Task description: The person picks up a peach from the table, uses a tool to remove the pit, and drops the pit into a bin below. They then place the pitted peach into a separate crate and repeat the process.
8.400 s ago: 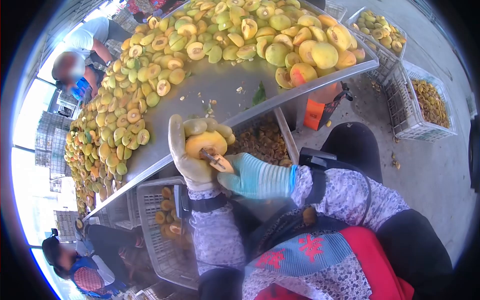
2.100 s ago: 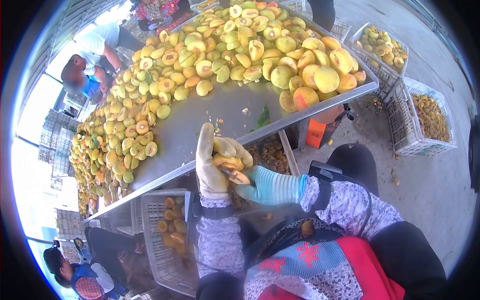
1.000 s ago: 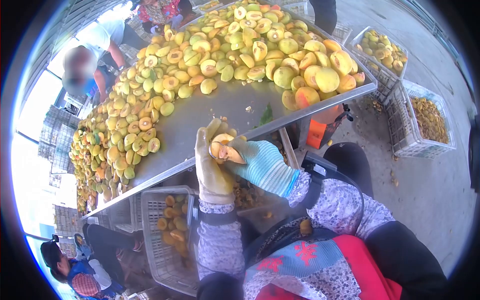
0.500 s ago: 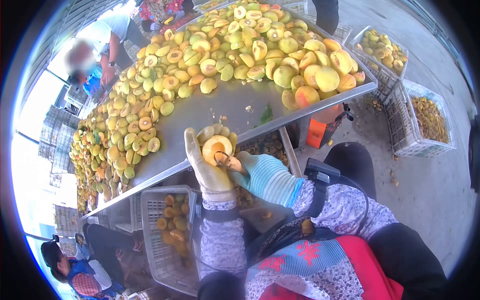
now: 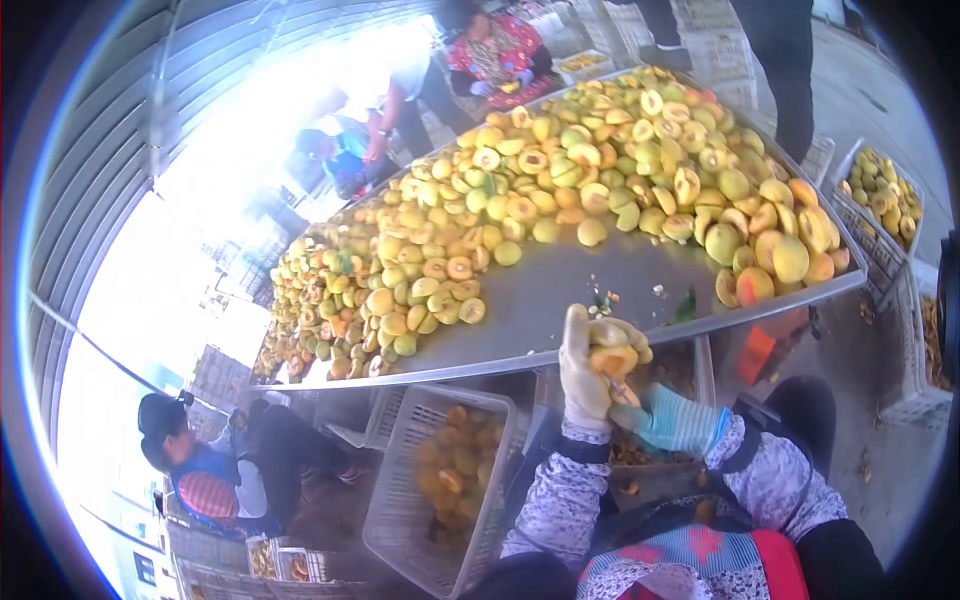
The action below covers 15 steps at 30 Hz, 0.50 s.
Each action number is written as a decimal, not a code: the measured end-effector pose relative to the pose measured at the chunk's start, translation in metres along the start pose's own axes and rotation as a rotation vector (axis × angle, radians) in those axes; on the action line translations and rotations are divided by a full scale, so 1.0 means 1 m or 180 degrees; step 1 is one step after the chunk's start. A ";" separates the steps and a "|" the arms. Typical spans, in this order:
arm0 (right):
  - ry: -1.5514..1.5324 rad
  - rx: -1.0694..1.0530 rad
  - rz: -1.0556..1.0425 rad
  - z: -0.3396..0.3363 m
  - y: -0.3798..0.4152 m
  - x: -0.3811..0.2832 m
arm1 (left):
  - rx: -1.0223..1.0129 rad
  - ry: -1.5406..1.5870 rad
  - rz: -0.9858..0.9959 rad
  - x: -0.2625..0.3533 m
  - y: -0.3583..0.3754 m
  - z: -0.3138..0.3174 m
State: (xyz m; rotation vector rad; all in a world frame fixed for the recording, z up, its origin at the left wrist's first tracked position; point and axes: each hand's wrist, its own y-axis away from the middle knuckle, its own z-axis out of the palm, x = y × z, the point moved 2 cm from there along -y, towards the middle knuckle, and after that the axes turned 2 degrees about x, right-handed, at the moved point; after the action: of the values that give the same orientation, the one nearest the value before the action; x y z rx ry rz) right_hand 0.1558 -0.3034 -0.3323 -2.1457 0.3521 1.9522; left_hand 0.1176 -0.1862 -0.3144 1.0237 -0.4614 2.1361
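My left hand (image 5: 584, 372), in a pale glove, holds up a halved yellow peach (image 5: 613, 360) just in front of the metal table's near edge. Its fingers wrap round the far side of the fruit. In a striped blue glove, my right hand (image 5: 672, 418) is closed on a small pitting tool (image 5: 625, 394) with a wooden-looking handle. The tool's tip is at the cut face; blur hides its exact contact. Beyond both hands, a large heap of halved peaches (image 5: 560, 185) covers much of the metal table (image 5: 545, 290).
A white crate (image 5: 398, 495) with peach halves stands below the table, left of my arms. More crates (image 5: 912, 400) are at the right. An orange object (image 5: 757, 352) stands under the table's right end. A seated person (image 5: 205, 465) is at the left; others are beyond the table.
The view has swung left and up, so table and hands appear further right and lower. The peach half has tilted in my left hand, and the tool stays against it.
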 end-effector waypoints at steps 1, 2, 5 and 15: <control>0.0106 -0.0261 0.0681 0.000 0.002 -0.004 | -0.0149 0.0031 -0.0049 0.002 0.003 -0.002; 0.0205 -0.0500 0.1381 -0.002 0.005 -0.004 | -0.0301 0.0059 -0.0123 0.003 0.004 -0.001; 0.0105 -0.0740 0.1456 -0.004 0.014 -0.003 | -0.0171 0.0255 -0.0027 0.006 0.008 -0.003; 0.3041 0.0934 0.0606 -0.038 0.015 0.052 | 0.1967 -0.3833 0.0431 0.136 0.052 -0.202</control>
State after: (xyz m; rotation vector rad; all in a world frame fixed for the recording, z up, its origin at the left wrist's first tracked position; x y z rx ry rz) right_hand 0.1913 -0.3311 -0.3802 -2.7318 0.9390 0.7147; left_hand -0.0858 -0.0440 -0.3339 2.6781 -0.3920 1.5454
